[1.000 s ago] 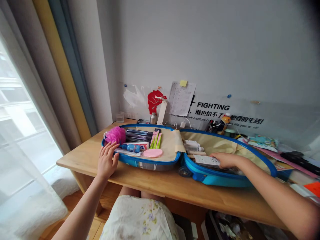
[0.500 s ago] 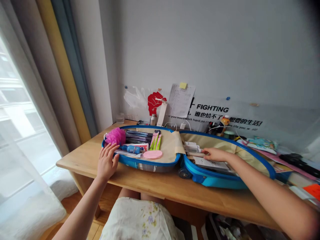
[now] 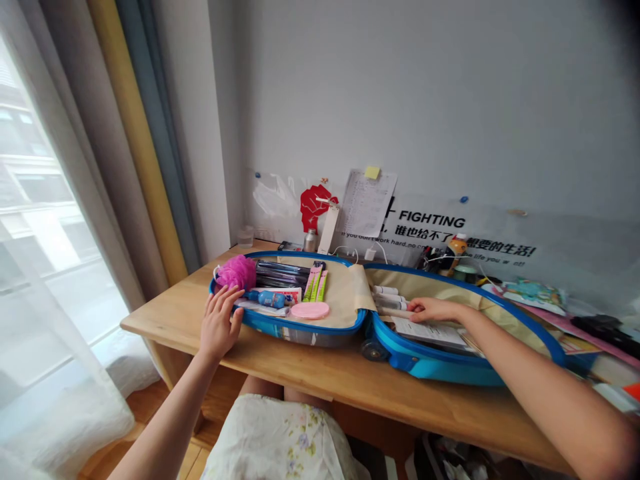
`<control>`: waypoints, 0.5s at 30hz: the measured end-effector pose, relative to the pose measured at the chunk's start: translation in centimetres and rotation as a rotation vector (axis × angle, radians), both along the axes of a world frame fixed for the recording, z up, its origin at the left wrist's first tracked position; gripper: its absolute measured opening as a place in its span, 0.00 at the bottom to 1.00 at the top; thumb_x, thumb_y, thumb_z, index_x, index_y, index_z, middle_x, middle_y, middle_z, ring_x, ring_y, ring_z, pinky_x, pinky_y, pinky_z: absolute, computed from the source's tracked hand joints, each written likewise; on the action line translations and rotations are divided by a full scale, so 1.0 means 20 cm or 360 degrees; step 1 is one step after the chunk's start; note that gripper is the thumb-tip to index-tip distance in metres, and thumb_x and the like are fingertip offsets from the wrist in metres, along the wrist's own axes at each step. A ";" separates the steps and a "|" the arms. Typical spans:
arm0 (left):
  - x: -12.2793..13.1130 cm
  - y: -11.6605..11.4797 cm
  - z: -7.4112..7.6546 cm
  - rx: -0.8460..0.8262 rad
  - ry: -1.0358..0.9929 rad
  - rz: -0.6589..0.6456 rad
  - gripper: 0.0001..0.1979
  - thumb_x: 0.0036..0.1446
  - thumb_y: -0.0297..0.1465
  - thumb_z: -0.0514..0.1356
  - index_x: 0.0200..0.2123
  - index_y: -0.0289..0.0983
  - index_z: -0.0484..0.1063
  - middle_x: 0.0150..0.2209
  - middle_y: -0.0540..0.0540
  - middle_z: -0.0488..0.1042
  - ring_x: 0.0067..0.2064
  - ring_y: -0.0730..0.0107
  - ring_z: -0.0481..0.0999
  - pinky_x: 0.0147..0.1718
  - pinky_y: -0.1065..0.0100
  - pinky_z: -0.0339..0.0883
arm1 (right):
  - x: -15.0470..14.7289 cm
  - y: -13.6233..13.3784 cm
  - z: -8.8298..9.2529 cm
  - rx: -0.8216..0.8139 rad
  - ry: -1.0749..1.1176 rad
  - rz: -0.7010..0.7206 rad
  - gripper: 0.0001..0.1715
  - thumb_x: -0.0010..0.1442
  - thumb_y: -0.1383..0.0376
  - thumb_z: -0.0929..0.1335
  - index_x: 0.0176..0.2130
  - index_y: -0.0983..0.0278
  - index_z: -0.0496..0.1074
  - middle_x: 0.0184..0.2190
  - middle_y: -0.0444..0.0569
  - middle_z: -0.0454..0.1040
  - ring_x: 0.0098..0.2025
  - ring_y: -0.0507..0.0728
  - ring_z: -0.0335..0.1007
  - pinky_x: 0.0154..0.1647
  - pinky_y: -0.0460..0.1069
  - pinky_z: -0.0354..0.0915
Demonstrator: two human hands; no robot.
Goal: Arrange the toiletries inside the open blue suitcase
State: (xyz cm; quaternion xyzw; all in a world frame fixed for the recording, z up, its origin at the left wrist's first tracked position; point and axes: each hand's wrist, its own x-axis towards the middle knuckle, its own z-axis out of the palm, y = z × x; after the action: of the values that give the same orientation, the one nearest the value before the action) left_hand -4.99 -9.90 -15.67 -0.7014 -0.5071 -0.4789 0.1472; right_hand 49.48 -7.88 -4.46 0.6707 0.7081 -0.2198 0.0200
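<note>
A blue suitcase (image 3: 300, 328) lies spread in two halves on the desk. My left hand (image 3: 220, 323) rests on the rim of its left half, fingers stretched out and holding nothing. Near those fingertips are a pink bath puff (image 3: 237, 273) and a small blue bottle (image 3: 267, 298). Dark packets (image 3: 283, 273), pink-and-green sticks (image 3: 315, 285) and a pink oval item (image 3: 310, 311) lie in the same half. Inside the right half, my right hand (image 3: 433, 309) pinches the end of a slim pale stick-like item (image 3: 393, 312), beside several white tubes (image 3: 386, 291) and a printed white sheet (image 3: 425, 331).
The wooden desk (image 3: 165, 310) stands against a grey wall. Behind the suitcase are a metal bottle (image 3: 311, 240), a clear cup (image 3: 245, 236) and a white charger (image 3: 370, 254). An orange-topped bottle (image 3: 457, 245) and assorted packets (image 3: 533, 295) sit at the right. Curtains (image 3: 135, 133) hang left.
The whole view has shifted slightly, so things sit a little further right. My left hand stays on the rim, and my right hand stays by the white tubes with its fingers pinched.
</note>
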 end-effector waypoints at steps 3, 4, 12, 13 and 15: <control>0.00 0.00 0.00 -0.0008 0.0002 0.0000 0.21 0.66 0.39 0.47 0.55 0.39 0.70 0.55 0.40 0.74 0.63 0.54 0.64 0.64 0.51 0.50 | -0.02 -0.03 0.02 0.0001 0.0047 -0.0007 0.22 0.40 0.50 0.71 0.33 0.61 0.76 0.35 0.49 0.78 0.42 0.61 0.74 0.42 0.50 0.68; 0.00 0.00 0.00 -0.0009 -0.0003 0.0002 0.21 0.66 0.39 0.47 0.55 0.39 0.70 0.55 0.40 0.74 0.63 0.54 0.64 0.64 0.51 0.49 | -0.02 -0.03 0.02 0.0008 0.0060 -0.0012 0.21 0.41 0.49 0.71 0.32 0.61 0.75 0.34 0.48 0.78 0.42 0.61 0.74 0.42 0.51 0.68; 0.01 -0.01 0.01 0.0010 0.0011 0.0015 0.20 0.66 0.39 0.47 0.53 0.39 0.71 0.55 0.40 0.74 0.62 0.54 0.65 0.63 0.51 0.51 | 0.02 -0.06 0.19 0.0203 0.0260 -0.0190 0.27 0.50 0.45 0.66 0.41 0.61 0.76 0.33 0.53 0.77 0.37 0.60 0.75 0.38 0.51 0.71; 0.01 -0.01 0.01 0.0009 0.0014 0.0015 0.20 0.66 0.39 0.47 0.53 0.38 0.71 0.55 0.40 0.74 0.62 0.54 0.65 0.63 0.51 0.51 | 0.01 -0.06 0.23 0.0286 0.0374 -0.0251 0.28 0.50 0.45 0.67 0.42 0.61 0.76 0.34 0.53 0.78 0.37 0.60 0.75 0.38 0.51 0.71; 0.01 -0.01 0.01 0.0011 0.0015 0.0011 0.21 0.66 0.39 0.47 0.53 0.37 0.71 0.55 0.39 0.73 0.62 0.54 0.65 0.63 0.51 0.52 | -0.06 -0.04 0.29 0.0490 0.0640 -0.0364 0.28 0.50 0.46 0.68 0.42 0.61 0.76 0.35 0.53 0.78 0.36 0.58 0.75 0.38 0.50 0.72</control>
State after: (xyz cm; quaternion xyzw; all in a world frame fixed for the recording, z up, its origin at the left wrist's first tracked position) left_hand -4.81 -10.09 -15.40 -0.7013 -0.5071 -0.4769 0.1536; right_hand 48.29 -8.65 1.43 0.6844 0.6426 -0.2391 -0.2480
